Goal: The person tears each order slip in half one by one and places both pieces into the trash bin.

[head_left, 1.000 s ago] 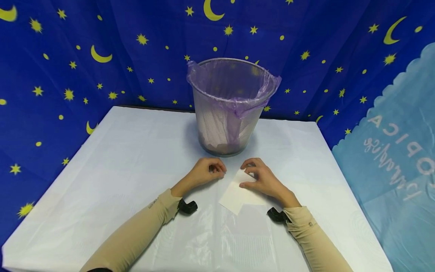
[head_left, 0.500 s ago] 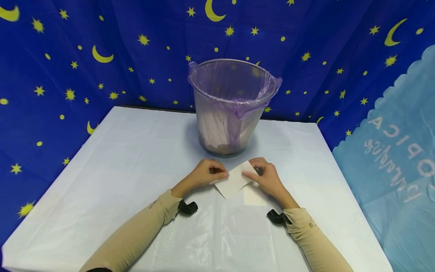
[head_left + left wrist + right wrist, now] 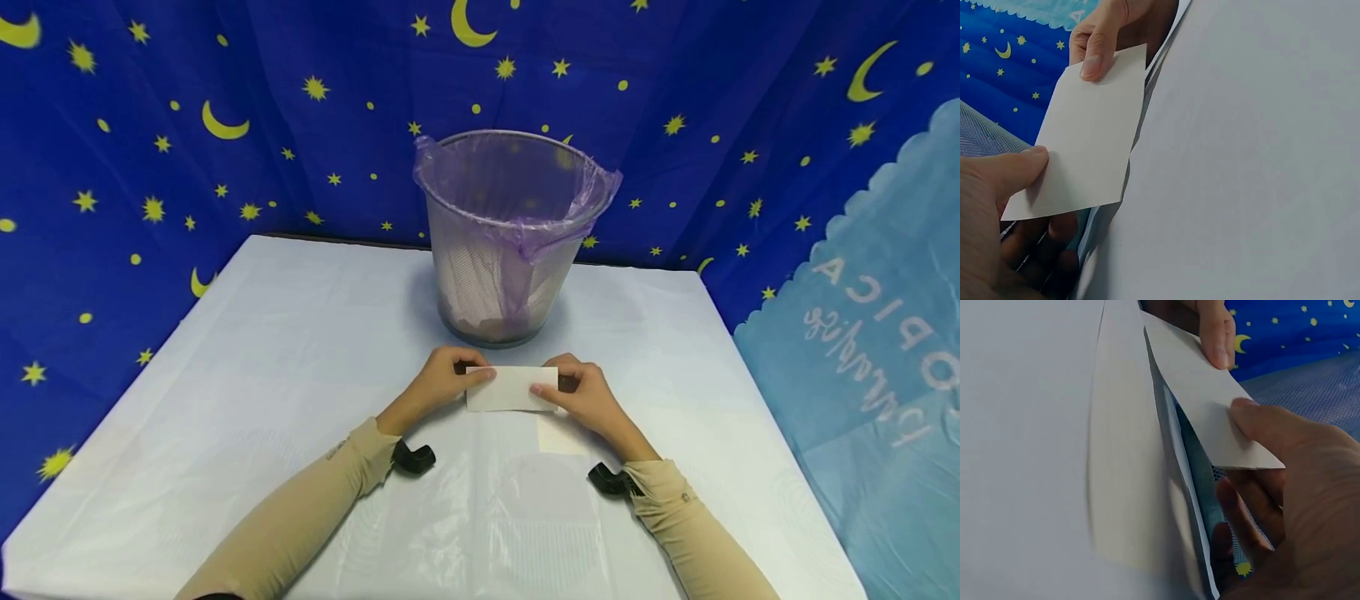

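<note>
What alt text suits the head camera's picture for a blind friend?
A person's left hand and right hand hold a white paper between them over a white table, with a cream paper lying nearby. Behind stands a mesh bin lined with a purple bag, before a moon-and-star-patterned blue curtain.

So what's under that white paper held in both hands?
A cream sheet lies on the table there; in the head view, the white paper and right hand hide the rest.
</note>
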Motion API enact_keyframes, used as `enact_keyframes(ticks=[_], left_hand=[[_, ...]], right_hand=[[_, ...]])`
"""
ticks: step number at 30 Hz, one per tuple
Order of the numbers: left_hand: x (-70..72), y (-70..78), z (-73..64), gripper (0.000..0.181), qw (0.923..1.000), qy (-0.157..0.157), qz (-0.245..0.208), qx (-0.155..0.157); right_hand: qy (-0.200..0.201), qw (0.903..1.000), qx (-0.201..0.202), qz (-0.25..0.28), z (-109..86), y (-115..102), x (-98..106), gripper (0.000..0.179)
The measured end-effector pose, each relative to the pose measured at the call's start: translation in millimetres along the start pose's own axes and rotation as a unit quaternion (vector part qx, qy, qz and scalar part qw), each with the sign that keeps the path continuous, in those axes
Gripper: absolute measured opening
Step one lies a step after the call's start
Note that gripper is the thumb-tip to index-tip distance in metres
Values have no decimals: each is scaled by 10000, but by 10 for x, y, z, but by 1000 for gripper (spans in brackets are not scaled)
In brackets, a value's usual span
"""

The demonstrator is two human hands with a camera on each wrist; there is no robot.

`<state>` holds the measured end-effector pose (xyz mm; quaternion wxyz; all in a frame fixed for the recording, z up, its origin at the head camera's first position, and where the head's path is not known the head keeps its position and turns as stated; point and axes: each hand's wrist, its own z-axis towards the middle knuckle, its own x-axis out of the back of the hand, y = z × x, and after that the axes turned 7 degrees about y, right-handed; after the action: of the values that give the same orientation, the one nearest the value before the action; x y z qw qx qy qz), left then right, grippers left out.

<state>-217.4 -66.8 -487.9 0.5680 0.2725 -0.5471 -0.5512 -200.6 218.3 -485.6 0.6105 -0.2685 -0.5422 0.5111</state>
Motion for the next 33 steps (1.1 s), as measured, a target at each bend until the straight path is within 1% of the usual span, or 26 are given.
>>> enact_keyframes(ticks=[2,4,9,11,14,18,23,26,33], left_hand=[[4,9,-2,9,9999,5,-119,-27],[2,10,-3,8,9998,-28,-190,-41],[-16,-7,-27,9,9992,-196,-291,-171],[-22,-5,-39,9,9989,-262,-312,-234],[-27,9,-44,8,9986,-337,-322,-242],[-44,31,-24,5,9983,-433,-320,-241],[-72,36,-19,5,9978,-495,-223,-376],[-78,35,-26,5,9977,-499,-209,-405],[-87,30,-38,5,9965,-539,-309,-556]], right_hand=[[-119,9999,-40,-8,-3,2,-5,14],[-125,9999,2,-61,-11,0,-15,16],[60,9984,326,-451,-36,-49,-104,18],[148,9971,451,-602,-43,-76,-154,15],[304,9957,516,-703,-49,-128,-213,9],[443,9952,524,-698,-45,-200,-257,6],[339,9960,584,-591,-56,-255,-322,5],[297,9957,651,-594,-66,-273,-363,4],[342,9927,916,-710,-99,-279,-423,4]])
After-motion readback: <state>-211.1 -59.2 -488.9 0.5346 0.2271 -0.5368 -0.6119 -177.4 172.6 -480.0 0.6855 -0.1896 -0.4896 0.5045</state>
